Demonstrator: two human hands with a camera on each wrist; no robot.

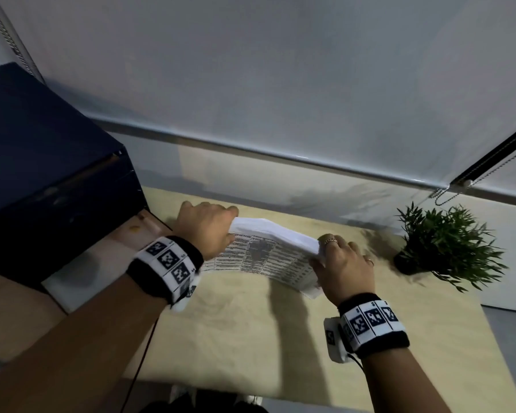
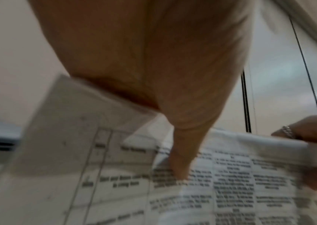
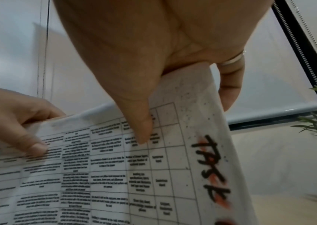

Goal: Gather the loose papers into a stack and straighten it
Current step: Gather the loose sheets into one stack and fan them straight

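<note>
While both hands hold it up between them, the stack of papers (image 1: 268, 251) stands on edge over the table (image 1: 251, 323), sagging in the middle. Gripping one end, the left hand (image 1: 204, 231) has its thumb on the printed side; the right hand (image 1: 344, 269) pinches the other end, its fingers hidden behind the sheets. Print is too blurred to read, and the lower edge is cut off in the wrist views. Right of that hand sits a small plant (image 1: 447, 245); left of the other, a dark box (image 1: 48, 174)
</note>
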